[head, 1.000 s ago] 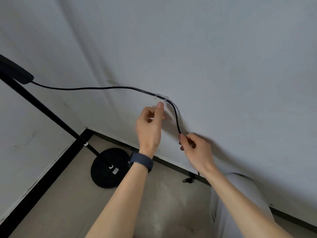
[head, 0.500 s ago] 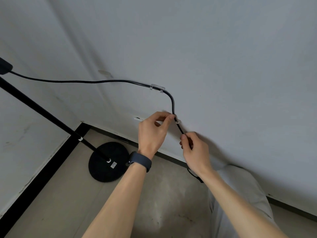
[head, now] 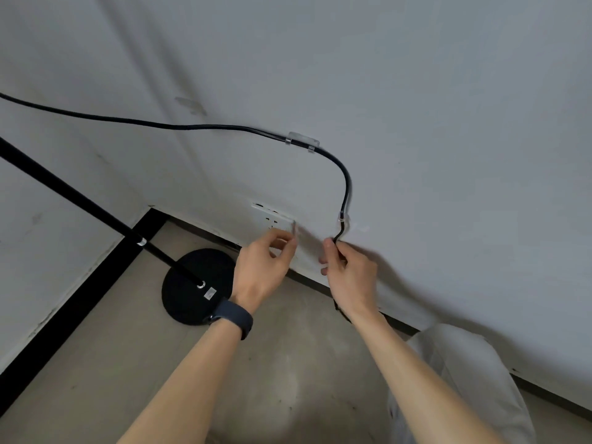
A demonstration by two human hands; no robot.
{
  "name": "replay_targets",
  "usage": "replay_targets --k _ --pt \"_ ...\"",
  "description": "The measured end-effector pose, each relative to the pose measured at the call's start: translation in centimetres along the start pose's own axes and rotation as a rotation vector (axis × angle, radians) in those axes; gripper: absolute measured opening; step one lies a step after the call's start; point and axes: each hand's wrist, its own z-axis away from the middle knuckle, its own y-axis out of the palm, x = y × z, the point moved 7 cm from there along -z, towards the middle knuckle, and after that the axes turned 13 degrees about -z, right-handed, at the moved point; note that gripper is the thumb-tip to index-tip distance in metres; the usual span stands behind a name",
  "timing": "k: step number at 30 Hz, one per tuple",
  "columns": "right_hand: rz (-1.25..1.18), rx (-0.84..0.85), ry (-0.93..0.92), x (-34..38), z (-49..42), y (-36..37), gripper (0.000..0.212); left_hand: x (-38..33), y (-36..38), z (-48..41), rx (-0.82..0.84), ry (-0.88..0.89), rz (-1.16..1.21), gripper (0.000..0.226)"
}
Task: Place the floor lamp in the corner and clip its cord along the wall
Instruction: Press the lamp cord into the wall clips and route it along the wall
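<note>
Pinching the thin, pliable black cord (head: 347, 187) just below the lower clear clip (head: 341, 216), the right hand (head: 350, 272) is closed on it; the left hand (head: 261, 267), loosely curled and empty, hovers beside that clip. Best gripped close under the clip.

The cord (head: 179, 125) is cut off by the left edge, and its lower run is hidden inside the grip of the right hand (head: 350, 274). The lamp pole (head: 80, 200) is cropped at the left, its head unseen. The wall socket (head: 275, 219) is partly covered by the left hand (head: 261, 269). The label on the lamp base (head: 185, 299) is too small to be read.
</note>
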Motion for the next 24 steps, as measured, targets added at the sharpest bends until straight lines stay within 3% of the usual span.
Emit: replay_targets --k 6,11,16,19,24 --pt "-0.073 -0.091 0.05 -0.2 -0.1 0.6 0.033 4.5 3.8 -1.3 0.24 0.003 -0.127 0.018" --pt "-0.105 -0.008 0.087 -0.3 -1.1 1.8 0.031 3.3 10.0 -1.2 0.668 0.137 -0.169 0.04" --pt "-0.106 0.037 0.05 -0.9 -1.9 2.0 0.028 4.0 11.9 -1.3 1.013 0.138 -0.12 0.024" --pt "-0.196 0.002 0.042 -1.7 -1.7 2.3 0.025 6.9 11.9 -1.1 1.196 0.007 -0.095 0.03" --pt "-0.267 -0.191 -0.07 -2.5 -1.4 2.8 0.029 10.1 11.6 -2.4 1.298 -0.05 0.06 0.016"
